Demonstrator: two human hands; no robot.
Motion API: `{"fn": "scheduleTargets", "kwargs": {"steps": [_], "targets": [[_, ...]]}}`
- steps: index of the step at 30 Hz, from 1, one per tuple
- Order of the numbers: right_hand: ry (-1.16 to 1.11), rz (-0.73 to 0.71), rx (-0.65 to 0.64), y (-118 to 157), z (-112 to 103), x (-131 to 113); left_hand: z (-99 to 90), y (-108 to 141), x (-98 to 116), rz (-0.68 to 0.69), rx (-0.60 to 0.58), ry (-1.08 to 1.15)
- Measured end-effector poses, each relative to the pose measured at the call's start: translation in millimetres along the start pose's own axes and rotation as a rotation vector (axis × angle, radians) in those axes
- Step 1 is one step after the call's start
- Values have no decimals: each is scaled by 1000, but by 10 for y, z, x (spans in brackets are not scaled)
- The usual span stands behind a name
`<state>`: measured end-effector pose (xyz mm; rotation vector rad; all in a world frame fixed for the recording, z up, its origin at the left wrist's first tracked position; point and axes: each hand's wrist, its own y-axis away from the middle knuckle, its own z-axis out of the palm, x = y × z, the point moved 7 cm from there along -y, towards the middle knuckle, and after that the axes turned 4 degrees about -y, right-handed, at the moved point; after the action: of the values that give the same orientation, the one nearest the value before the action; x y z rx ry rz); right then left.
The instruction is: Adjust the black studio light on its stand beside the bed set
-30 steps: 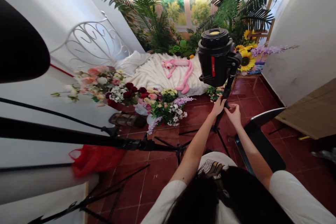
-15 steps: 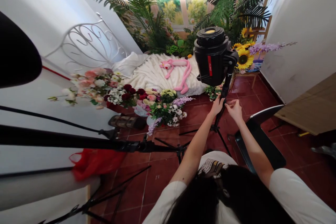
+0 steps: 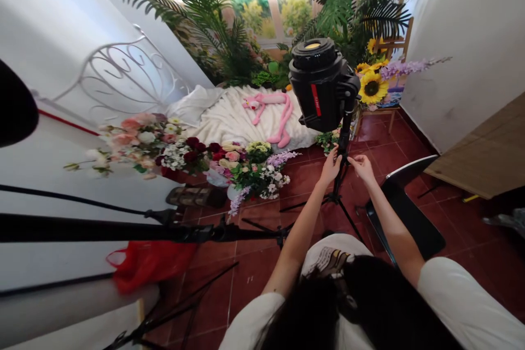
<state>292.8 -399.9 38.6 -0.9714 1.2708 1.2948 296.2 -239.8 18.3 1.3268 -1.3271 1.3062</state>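
Observation:
A black studio light (image 3: 318, 85) with a red label stands upright on a black light stand (image 3: 337, 178), its round front facing up. My left hand (image 3: 330, 166) is wrapped round the stand's pole just below the light. On the pole's right side my right hand (image 3: 361, 167) has thumb and fingertips pinched together at a small part of the stand, probably a knob, too small to make out. The stand's legs spread on the red tiled floor below my hands.
A black chair (image 3: 404, 219) stands at the right. Flower bunches (image 3: 262, 169) and a white blanket (image 3: 217, 120) with a pink plush toy (image 3: 268, 101) lie ahead. A black boom pole (image 3: 102, 228) crosses the left, above a red bag (image 3: 150, 262).
The light, stand and both hands appear slightly further left as the view has shifted. My left hand sits a little lower along the pole; my right hand keeps its pinch beside it.

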Motion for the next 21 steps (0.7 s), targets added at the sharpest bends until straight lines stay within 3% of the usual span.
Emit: {"fn": "scheduleTargets", "kwargs": {"steps": [2,5,8,11,14,17,19,21], "targets": [[-45,2,20,51,-7,20,-166,248,-212,-77,-49,30],[-103,32,43,157,-13,114,-575,856,-688,-321,-82,63],[-111,72,-28,289,53,252,-1212,1650,-1082,-533,67,21],[-55,126,-137,408,170,393,-1908,2453,-1239,-627,249,-41],[36,170,-240,465,346,490,-2578,3143,-1208,-690,427,-179],[100,173,-333,464,623,531,-3126,3634,-1001,-748,685,-361],[133,173,-403,466,871,557,-3310,3739,-748,-648,854,-389],[172,180,-484,495,1154,595,-3326,3651,-439,-422,951,-347]]}}
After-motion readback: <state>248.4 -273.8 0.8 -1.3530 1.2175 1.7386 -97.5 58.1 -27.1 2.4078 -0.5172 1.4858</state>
